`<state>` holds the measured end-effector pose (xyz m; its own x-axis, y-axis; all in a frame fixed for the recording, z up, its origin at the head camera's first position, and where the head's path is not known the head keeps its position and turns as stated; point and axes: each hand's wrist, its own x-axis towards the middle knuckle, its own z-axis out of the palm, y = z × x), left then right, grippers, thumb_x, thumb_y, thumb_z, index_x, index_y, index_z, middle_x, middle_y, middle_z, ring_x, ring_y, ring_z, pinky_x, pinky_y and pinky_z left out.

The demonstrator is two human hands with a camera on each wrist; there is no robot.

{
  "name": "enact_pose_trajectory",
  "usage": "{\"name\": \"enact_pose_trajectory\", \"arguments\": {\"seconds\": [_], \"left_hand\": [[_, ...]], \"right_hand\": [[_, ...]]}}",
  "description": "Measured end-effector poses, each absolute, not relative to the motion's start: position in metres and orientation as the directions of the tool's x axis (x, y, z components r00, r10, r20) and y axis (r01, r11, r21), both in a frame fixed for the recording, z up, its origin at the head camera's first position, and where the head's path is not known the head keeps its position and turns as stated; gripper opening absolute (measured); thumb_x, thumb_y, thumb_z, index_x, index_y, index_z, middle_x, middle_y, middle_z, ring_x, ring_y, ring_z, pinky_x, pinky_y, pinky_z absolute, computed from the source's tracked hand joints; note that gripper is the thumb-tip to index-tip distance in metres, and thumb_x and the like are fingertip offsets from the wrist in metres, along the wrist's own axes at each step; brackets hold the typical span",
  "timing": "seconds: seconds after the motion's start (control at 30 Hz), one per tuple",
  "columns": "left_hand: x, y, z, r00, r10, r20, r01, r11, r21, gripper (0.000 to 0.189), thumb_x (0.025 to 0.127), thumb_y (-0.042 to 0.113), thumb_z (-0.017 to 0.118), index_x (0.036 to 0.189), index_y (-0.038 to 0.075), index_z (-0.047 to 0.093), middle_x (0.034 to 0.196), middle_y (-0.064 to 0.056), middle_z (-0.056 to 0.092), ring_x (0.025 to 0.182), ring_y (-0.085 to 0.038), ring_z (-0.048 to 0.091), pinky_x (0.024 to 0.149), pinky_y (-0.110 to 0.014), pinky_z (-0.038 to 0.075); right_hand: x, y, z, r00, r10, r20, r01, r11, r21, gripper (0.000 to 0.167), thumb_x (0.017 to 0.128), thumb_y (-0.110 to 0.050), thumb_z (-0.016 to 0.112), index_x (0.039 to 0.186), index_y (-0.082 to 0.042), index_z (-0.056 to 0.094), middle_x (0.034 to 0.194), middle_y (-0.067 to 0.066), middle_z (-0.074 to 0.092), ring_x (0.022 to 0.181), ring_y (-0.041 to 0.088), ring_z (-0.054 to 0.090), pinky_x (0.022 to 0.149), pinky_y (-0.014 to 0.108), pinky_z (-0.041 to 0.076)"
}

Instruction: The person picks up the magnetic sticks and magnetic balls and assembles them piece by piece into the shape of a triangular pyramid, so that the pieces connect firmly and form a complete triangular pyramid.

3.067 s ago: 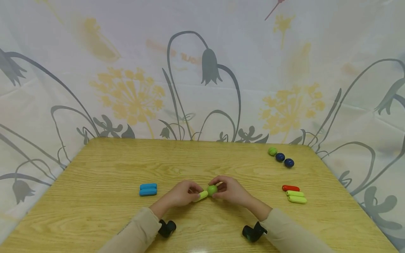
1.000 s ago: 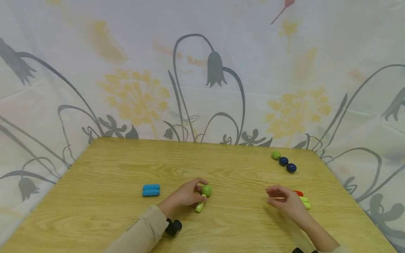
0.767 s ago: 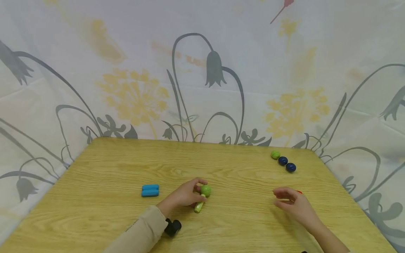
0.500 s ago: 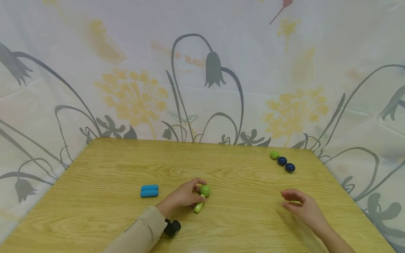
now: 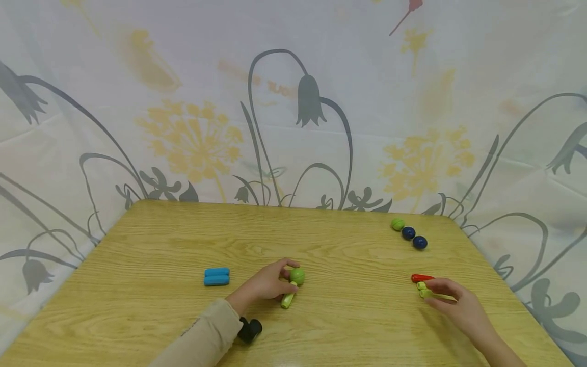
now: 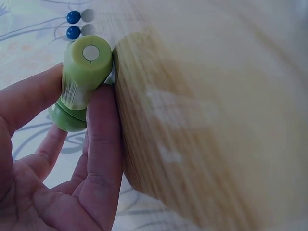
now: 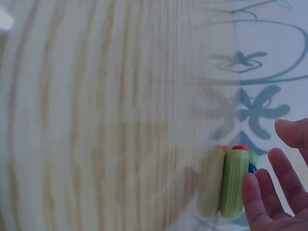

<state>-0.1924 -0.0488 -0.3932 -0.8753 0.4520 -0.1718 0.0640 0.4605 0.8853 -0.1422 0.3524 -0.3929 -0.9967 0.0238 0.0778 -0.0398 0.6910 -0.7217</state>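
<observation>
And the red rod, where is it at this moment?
In the head view, the red rod lies on the right part of the wood-grain table, just beyond two yellow-green rods and close to the right hand.

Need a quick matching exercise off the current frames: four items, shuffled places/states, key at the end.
Column 1
1. Blue rods
2. Red rod
3. Navy balls
4. Left hand

Column 2
A. In a row with the far green ball, towards the table's far right
B. Grips a single rod, with the near green ball at its end
C. Side by side on the left part of the table
D. Beside two yellow-green rods, near the right hand

Pairs: 1-C, 2-D, 3-A, 4-B
</observation>
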Motion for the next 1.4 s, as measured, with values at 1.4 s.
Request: {"name": "enact_pose_trajectory", "arguments": {"seconds": [1.4], "left_hand": [[-0.194, -0.049, -0.396, -0.868, 0.47, -0.16, 0.075, 0.444, 0.893, 0.046, 0.086, 0.005, 0.067, 0.128, 0.005, 0.049, 0.103, -0.013, 0.054, 0.08, -0.023, 0.057, 0.058, -0.036, 0.051]], "right_hand": [[-0.152, 0.351, -0.395, -0.997, -0.038, -0.07, 0.017, 0.762, -0.647, 0.034, 0.08, -0.01, 0.072, 0.11, 0.004, 0.065, 0.105, 0.016, 0.063, 0.085, 0.021, 0.059, 0.065, 0.026, 0.048]]}}
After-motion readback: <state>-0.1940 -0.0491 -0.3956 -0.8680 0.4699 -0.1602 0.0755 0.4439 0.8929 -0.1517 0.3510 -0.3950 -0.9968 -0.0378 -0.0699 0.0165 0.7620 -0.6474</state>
